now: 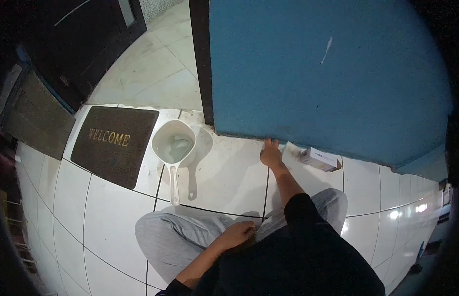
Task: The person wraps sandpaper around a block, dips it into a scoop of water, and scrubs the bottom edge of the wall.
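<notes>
My right hand reaches to the foot of the blue wall, where the wall meets the tiles. Its fingers are bent and close together at that edge; whatever they may hold is hidden. Just right of it lies a small whitish thing, too blurred to name, and then a small white box on its side. Over my lap, my left hand rests with its fingers curled in; their undersides are out of sight. A white long-handled dipper stands on the floor to the left, with something pale, perhaps cloth, inside.
A dark WELCOME doormat lies left of the dipper. Behind it are a dark door and a doorway with a dark frame. White tiles cover the floor. My crossed legs in grey trousers are in front.
</notes>
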The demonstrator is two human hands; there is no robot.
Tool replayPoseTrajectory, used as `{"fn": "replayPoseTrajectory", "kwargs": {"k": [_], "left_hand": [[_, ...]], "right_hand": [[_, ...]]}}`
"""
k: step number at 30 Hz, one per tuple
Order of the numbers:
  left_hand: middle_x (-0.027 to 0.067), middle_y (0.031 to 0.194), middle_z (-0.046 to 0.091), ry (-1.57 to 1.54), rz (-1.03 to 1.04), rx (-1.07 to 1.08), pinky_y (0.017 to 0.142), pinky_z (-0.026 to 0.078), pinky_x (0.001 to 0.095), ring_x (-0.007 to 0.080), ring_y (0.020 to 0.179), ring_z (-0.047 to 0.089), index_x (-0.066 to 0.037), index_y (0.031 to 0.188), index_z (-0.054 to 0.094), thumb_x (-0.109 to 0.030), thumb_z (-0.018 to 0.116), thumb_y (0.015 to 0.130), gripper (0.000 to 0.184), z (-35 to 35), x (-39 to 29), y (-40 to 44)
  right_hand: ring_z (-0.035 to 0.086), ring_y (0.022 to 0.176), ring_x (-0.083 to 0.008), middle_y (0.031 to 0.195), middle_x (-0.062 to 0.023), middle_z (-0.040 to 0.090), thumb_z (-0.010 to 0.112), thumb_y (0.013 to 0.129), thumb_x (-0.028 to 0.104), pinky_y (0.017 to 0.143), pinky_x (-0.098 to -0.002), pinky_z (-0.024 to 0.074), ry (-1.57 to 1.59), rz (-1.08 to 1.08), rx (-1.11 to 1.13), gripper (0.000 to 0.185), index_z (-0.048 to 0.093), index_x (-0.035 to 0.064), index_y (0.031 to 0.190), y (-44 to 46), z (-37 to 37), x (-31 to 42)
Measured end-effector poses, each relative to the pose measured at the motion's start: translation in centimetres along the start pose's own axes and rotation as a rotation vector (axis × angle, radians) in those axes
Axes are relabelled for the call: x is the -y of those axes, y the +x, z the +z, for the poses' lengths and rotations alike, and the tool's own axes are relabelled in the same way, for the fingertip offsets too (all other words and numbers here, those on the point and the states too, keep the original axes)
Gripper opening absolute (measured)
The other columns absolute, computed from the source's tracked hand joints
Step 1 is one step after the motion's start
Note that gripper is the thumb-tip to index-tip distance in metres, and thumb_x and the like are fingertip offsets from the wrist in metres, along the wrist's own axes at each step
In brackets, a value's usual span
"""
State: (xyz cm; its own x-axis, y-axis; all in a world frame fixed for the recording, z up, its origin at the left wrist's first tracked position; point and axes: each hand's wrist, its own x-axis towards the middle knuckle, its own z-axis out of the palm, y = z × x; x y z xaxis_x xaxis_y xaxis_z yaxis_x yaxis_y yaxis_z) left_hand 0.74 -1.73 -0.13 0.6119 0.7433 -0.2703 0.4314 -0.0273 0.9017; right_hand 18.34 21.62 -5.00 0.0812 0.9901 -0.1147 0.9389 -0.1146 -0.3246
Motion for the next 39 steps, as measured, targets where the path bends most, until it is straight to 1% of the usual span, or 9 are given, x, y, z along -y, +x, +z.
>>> {"fn": "replayPoseTrajectory", "kwargs": {"k": [5,12,16,19,22,28,35,38,39], "left_hand": [[0.0170,0.092,0.055,0.031,0.087,-0.010,0.075,0.040,0.0367,0.0310,0.088,0.052,-0.005,0.096,0.052,-0.021,0.044,0.083,0.022,0.2,0.9,0.3],[0.0160,0.079,0.053,-0.026,0.040,-0.029,0.065,0.042,0.0340,0.0268,0.073,0.054,-0.002,0.082,0.051,-0.022,0.046,0.082,0.021,0.2,0.4,0.2],[0.0128,0.077,0.054,0.029,-0.044,0.015,0.066,0.041,0.0305,0.0210,0.071,0.052,-0.001,0.084,0.051,-0.024,0.045,0.083,0.023,-0.2,-0.1,0.0],[0.0094,0.076,0.053,-0.070,0.036,-0.102,0.065,0.041,0.0283,0.0164,0.071,0.050,-0.001,0.083,0.051,-0.023,0.044,0.084,0.023,0.4,1.7,0.2],[0.0072,0.075,0.053,-0.139,-0.005,-0.109,0.065,0.040,0.0280,0.0149,0.071,0.049,-0.002,0.082,0.050,-0.022,0.043,0.085,0.021,0.2,1.3,0.2],[0.0109,0.071,0.053,-0.139,0.025,-0.132,0.062,0.040,0.0303,0.0180,0.066,0.048,-0.002,0.080,0.051,-0.023,0.043,0.083,0.023,0.4,1.3,0.2],[0.0006,0.072,0.048,-0.350,-0.042,-0.146,0.063,0.039,0.0241,0.0109,0.069,0.045,-0.002,0.085,0.049,-0.018,0.042,0.087,0.017,0.3,0.8,-0.1],[0.0005,0.075,0.047,-0.515,-0.075,-0.174,0.063,0.039,0.0234,0.0101,0.070,0.045,-0.003,0.089,0.047,-0.017,0.043,0.087,0.015,0.3,1.0,0.2],[0.0009,0.077,0.047,-0.628,-0.077,-0.195,0.064,0.039,0.0229,0.0097,0.071,0.045,-0.004,0.092,0.046,-0.018,0.044,0.087,0.015,0.3,1.3,0.3]], "right_hand": [[0.046,0.099,-0.0391,0.113,-0.0216,0.033,0.051,0.073,0.018,0.080,-0.0436,0.0426,-0.020,-0.003,-0.015,0.050,0.030,0.0045,0.117,0.6,0.8,-0.6],[0.045,0.100,-0.0445,0.127,-0.0251,0.012,0.057,0.070,0.024,0.079,-0.0422,0.0438,-0.079,-0.058,0.377,0.067,0.018,0.0055,0.121,-9.8,-2.1,1.4],[0.053,0.091,-0.0349,0.120,-0.0235,0.029,0.058,0.068,0.022,0.071,-0.0372,0.0471,-0.110,-0.188,0.340,0.063,0.024,0.0039,0.118,-8.5,0.0,-0.7],[0.050,0.067,-0.0077,0.081,-0.0038,0.052,0.062,0.073,0.025,0.053,-0.0203,0.0416,0.778,-0.030,0.749,0.046,0.039,0.0032,0.107,-9.8,-5.4,1.0],[0.047,0.064,-0.0062,0.083,-0.0012,0.050,0.058,0.079,0.034,0.053,-0.0183,0.0398,1.133,-0.090,0.860,0.042,0.042,0.0061,0.105,-11.1,-8.9,2.0],[0.046,0.067,-0.0057,0.084,0.0011,0.049,0.051,0.081,0.042,0.060,-0.0186,0.0395,1.144,-0.222,0.963,0.044,0.043,0.0091,0.109,-11.0,-13.0,0.4],[0.048,0.079,-0.0104,0.092,-0.0026,0.048,0.054,0.080,0.041,0.067,-0.0233,0.0400,0.851,-0.334,0.854,0.049,0.041,0.0065,0.112,-9.7,-15.1,-1.2],[0.050,0.086,-0.0169,0.096,-0.0057,0.048,0.066,0.072,0.029,0.073,-0.0277,0.0410,1.015,-0.510,0.631,0.050,0.043,0.0067,0.110,-9.6,-12.5,-2.1],[0.050,0.089,-0.0208,0.098,-0.0075,0.048,0.069,0.068,0.024,0.074,-0.0300,0.0413,0.729,-0.611,0.450,0.050,0.044,0.0074,0.108,-9.6,-12.1,-2.1]]}}
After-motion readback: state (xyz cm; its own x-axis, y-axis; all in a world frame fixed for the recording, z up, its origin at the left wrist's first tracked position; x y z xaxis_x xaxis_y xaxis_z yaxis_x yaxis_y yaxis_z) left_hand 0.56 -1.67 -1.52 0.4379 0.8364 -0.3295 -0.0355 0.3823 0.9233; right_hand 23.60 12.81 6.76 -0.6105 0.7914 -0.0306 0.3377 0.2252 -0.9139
